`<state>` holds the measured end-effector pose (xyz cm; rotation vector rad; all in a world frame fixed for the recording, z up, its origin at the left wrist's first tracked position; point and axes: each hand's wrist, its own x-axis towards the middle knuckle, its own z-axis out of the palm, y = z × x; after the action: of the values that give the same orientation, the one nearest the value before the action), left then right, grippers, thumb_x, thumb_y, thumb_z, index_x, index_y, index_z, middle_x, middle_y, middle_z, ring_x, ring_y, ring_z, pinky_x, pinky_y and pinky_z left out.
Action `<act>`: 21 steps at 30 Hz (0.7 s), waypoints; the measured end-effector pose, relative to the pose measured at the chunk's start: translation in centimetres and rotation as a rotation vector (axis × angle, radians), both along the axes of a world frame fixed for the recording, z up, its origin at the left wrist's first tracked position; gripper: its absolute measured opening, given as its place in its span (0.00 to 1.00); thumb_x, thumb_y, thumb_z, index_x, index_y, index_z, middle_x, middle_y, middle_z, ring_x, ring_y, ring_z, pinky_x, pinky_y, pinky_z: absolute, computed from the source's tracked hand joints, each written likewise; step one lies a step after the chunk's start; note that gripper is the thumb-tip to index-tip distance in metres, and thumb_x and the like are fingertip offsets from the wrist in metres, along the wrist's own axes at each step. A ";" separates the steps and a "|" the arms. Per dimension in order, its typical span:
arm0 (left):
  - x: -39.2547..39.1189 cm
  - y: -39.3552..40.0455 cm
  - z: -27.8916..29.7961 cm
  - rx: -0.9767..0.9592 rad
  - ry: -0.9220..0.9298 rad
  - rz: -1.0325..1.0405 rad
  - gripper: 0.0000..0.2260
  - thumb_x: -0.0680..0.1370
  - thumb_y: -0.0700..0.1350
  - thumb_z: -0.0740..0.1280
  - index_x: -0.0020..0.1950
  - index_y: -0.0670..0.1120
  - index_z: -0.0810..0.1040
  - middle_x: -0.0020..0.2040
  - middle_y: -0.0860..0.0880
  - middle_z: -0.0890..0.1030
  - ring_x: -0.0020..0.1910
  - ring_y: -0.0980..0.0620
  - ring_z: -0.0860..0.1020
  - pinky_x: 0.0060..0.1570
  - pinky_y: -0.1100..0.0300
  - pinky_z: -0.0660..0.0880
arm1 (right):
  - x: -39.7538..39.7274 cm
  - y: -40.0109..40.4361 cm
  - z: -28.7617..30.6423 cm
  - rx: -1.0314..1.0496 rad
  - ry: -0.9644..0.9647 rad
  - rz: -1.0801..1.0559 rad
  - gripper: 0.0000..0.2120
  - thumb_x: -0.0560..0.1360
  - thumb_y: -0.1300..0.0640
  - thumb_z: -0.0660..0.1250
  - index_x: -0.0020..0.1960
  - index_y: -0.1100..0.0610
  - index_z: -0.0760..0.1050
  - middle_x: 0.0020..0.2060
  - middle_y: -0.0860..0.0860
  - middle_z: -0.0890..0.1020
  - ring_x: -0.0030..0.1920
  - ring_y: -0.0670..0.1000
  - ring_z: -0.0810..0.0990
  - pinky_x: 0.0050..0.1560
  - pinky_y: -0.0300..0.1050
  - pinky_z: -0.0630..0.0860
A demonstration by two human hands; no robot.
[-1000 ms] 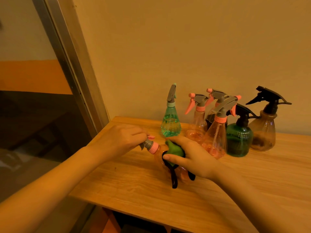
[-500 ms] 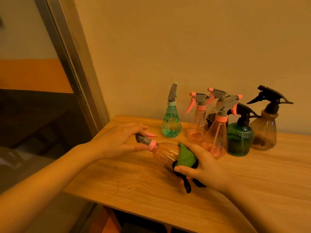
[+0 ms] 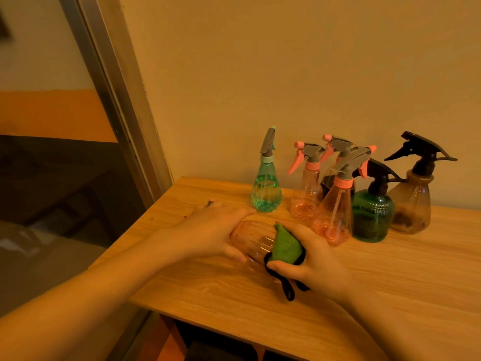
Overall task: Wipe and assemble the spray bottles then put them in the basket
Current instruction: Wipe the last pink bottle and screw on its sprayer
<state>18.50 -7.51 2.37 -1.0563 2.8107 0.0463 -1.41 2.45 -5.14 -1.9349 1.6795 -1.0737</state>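
At lower centre of the frame, the clear pink bottle (image 3: 251, 242) lies on its side on the wooden table (image 3: 390, 282), held between both hands. Half a second ago the left hand (image 3: 208, 230) pinched the grey and pink spray head at the bottle's neck; now it has slid over the shoulder of the bottle, fingers curled over the top and thumb underneath, and the head is hidden behind it. The right hand (image 3: 309, 259) grips the green cloth (image 3: 285, 247) with fingers curled round it, pressing it against the base end of the bottle, black trim dangling below. The cloth has worked along the body toward the base, so the wiping of this bottle looks close to done. Six other assembled spray bottles stand in a group at centre right by the wall, the green-tinted bottle (image 3: 266, 188) nearest the hands. No basket is in view.
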 end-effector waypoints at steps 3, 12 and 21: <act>-0.6 0.5 -1.7 -0.088 -0.060 0.026 0.48 0.64 0.70 0.68 0.75 0.63 0.43 0.74 0.54 0.62 0.74 0.49 0.56 0.70 0.36 0.54 | 0.0 0.5 -0.5 -0.017 -0.037 0.011 0.36 0.65 0.40 0.74 0.69 0.40 0.63 0.59 0.32 0.70 0.61 0.33 0.69 0.58 0.27 0.66; -0.9 0.6 -1.8 -0.116 -0.031 -0.006 0.43 0.65 0.70 0.68 0.74 0.65 0.51 0.72 0.51 0.67 0.74 0.49 0.58 0.71 0.37 0.48 | -0.3 1.2 -1.9 -0.010 -0.144 0.030 0.39 0.63 0.34 0.71 0.70 0.36 0.59 0.62 0.29 0.68 0.64 0.35 0.68 0.62 0.29 0.65; -0.5 -0.2 -3.5 -0.051 0.134 0.072 0.43 0.63 0.71 0.68 0.73 0.67 0.53 0.72 0.53 0.66 0.73 0.51 0.60 0.73 0.44 0.49 | -0.5 0.9 -3.0 -0.045 -0.201 -0.063 0.37 0.67 0.40 0.72 0.71 0.36 0.56 0.71 0.38 0.55 0.70 0.31 0.52 0.61 0.20 0.56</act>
<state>18.05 -7.74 -1.17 -1.2084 2.9058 0.0559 -1.90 3.32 -8.13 -1.7446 1.6273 -1.2935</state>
